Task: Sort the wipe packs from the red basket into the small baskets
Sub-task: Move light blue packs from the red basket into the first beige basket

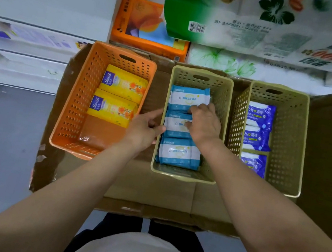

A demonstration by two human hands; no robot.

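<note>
Right hand (204, 122): frame centre, fingers curled on the middle blue pack (177, 124), its long axis across the middle basket (222, 104).
Left hand (146, 128): loosely apart, touching that basket's left wall.

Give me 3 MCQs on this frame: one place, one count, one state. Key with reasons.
1. Where do the yellow packs lie?
A. orange basket
B. middle tan basket
C. right tan basket

2. How many yellow packs show?
A. one
B. two
C. four

3. What is the right hand doing?
A. hanging idle beside the baskets
B. fingers down on the light-blue packs in the middle basket
C. holding a purple pack in the air

Key: 1 A, they lie against the orange basket's perforated wall. 2 B, two lie end to end, leaving bare floor nearer the person. 3 B, the hand lies inside the middle basket with fingertips on the packs.
</note>
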